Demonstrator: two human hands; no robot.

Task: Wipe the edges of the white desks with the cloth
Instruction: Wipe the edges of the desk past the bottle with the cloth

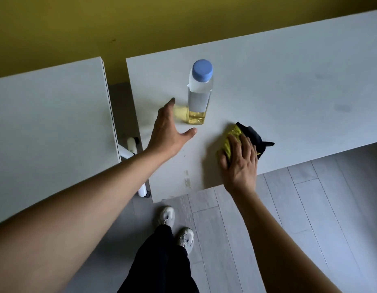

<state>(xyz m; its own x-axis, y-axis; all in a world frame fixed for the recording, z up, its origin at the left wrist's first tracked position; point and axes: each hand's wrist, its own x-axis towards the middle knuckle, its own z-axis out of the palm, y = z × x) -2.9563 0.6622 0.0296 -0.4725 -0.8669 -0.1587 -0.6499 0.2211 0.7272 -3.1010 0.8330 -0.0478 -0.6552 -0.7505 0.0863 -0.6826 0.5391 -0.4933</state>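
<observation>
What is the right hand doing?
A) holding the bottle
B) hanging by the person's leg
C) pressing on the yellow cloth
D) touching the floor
C: the right hand lies flat on the yellow cloth on the white desk, while the bottle stands apart, nearer the left hand.

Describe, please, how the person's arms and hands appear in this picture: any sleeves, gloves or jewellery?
Both forearms are bare up to the frame edge, with no sleeves showing. The left hand and right hand wear no gloves, and no rings, watch or bracelets are visible.
</observation>
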